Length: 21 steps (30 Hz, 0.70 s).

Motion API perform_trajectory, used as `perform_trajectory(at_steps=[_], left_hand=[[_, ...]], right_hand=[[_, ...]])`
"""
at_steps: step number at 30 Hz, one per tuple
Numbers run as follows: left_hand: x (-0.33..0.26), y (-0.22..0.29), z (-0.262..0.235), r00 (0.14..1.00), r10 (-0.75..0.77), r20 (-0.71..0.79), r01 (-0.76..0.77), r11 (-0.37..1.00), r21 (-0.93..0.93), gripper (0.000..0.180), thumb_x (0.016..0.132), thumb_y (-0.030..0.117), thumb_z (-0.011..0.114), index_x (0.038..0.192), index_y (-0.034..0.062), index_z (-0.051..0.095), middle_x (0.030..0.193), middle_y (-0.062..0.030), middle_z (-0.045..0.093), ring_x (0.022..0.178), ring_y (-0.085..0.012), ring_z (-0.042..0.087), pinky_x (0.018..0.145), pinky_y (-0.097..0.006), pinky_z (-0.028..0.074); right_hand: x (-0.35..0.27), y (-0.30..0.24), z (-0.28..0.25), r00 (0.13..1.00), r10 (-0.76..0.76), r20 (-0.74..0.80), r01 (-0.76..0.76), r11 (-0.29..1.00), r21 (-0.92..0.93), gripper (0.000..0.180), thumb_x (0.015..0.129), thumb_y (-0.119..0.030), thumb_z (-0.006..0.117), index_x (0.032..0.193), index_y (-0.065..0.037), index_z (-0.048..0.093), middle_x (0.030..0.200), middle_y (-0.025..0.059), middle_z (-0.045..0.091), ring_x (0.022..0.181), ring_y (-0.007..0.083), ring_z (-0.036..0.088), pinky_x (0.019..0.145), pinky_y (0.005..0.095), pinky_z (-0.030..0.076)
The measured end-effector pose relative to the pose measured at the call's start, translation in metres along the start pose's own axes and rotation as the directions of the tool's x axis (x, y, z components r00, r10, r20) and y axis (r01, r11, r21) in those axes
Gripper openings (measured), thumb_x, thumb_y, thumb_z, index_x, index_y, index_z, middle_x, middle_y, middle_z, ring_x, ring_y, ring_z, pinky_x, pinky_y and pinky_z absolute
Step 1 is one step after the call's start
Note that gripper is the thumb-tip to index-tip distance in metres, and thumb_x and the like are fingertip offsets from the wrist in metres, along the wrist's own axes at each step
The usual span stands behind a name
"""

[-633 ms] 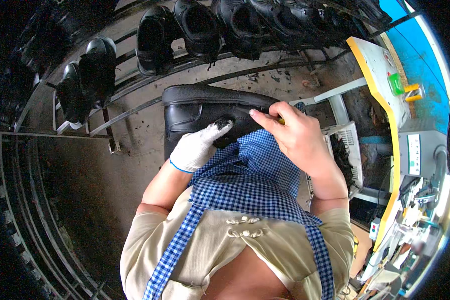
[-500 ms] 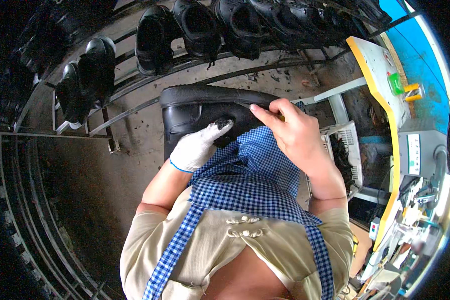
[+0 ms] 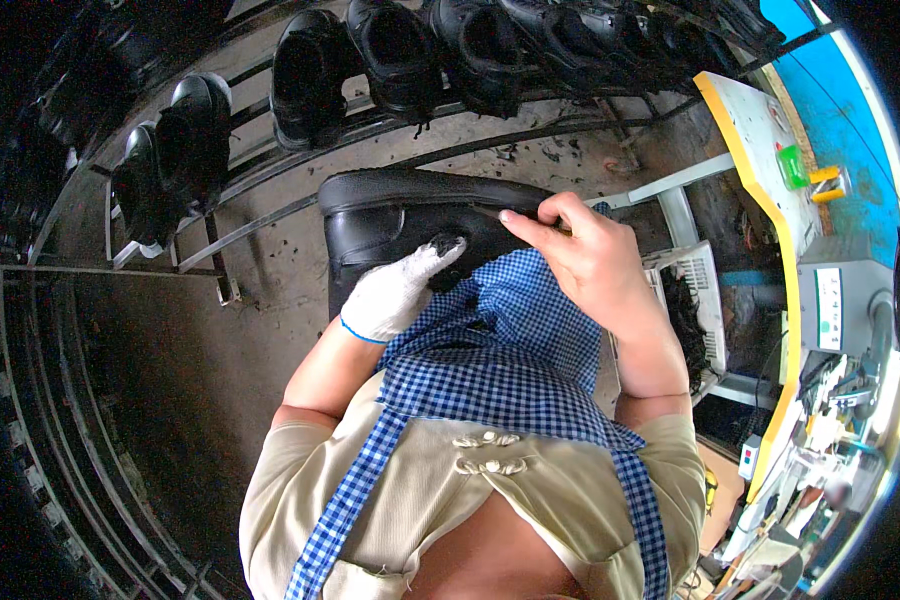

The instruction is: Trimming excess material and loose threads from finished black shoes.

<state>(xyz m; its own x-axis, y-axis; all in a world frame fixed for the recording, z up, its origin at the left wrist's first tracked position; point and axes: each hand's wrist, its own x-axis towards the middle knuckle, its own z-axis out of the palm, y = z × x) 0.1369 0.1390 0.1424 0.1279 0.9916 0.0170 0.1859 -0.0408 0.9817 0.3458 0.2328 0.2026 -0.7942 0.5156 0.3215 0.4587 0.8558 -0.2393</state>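
Note:
A black boot (image 3: 390, 215) lies on its side across my lap, sole edge away from me, resting on my blue checked apron (image 3: 510, 340). My left hand (image 3: 400, 290), in a white knit glove with a blackened fingertip, grips the boot's shaft from below. My bare right hand (image 3: 585, 250) is closed around a thin tool that is mostly hidden, with the index finger stretched along the boot's upper near the sole.
A curved metal rack (image 3: 270, 200) ahead carries several black boots (image 3: 310, 75). To the right stand a white basket of dark scraps (image 3: 685, 300), a yellow-edged table (image 3: 760, 130) with a green object, and a machine panel (image 3: 830, 310). Dark rails curve at the left.
My right hand has shifted slightly along the boot's upper; the boot and my left hand have stayed almost still.

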Motion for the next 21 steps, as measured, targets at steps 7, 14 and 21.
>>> perform_trajectory(at_steps=[7, 14, 21], left_hand=[[0.006, -0.007, 0.013, 0.995, 0.034, -0.090, -0.072, 0.878, -0.473, 0.034, 0.092, 0.018, 0.051, 0.120, -0.0004, 0.054, 0.114, -0.0090, 0.060, 0.102, -0.0153, 0.057, 0.091, -0.029, 0.044], [0.009, -0.003, 0.012, 0.994, 0.023, -0.106, -0.076, 0.843, -0.533, 0.035, 0.092, 0.018, 0.051, 0.121, 0.0002, 0.054, 0.113, -0.0084, 0.061, 0.102, -0.0157, 0.056, 0.091, -0.029, 0.044], [0.008, -0.002, 0.009, 0.989, -0.142, -0.031, 0.109, 0.869, -0.483, 0.033, 0.093, 0.018, 0.050, 0.121, 0.0009, 0.055, 0.115, -0.0078, 0.061, 0.103, -0.0156, 0.056, 0.090, -0.029, 0.045]], right_hand=[[0.000, -0.001, 0.006, 0.998, 0.004, -0.061, -0.002, 0.999, 0.033, 0.040, 0.074, 0.001, 0.061, 0.108, -0.019, 0.067, 0.084, 0.0055, 0.052, 0.060, 0.0197, 0.057, 0.052, 0.0319, 0.047], [0.001, 0.003, 0.002, 1.000, 0.012, -0.009, -0.012, 0.999, 0.031, 0.038, 0.074, -0.004, 0.061, 0.108, -0.021, 0.065, 0.086, 0.0037, 0.052, 0.066, 0.0203, 0.059, 0.053, 0.0324, 0.051], [0.001, 0.000, 0.011, 0.997, 0.046, -0.068, -0.049, 0.998, -0.042, 0.041, 0.073, 0.000, 0.063, 0.108, -0.020, 0.067, 0.083, 0.0044, 0.052, 0.060, 0.0193, 0.057, 0.052, 0.0315, 0.048]])
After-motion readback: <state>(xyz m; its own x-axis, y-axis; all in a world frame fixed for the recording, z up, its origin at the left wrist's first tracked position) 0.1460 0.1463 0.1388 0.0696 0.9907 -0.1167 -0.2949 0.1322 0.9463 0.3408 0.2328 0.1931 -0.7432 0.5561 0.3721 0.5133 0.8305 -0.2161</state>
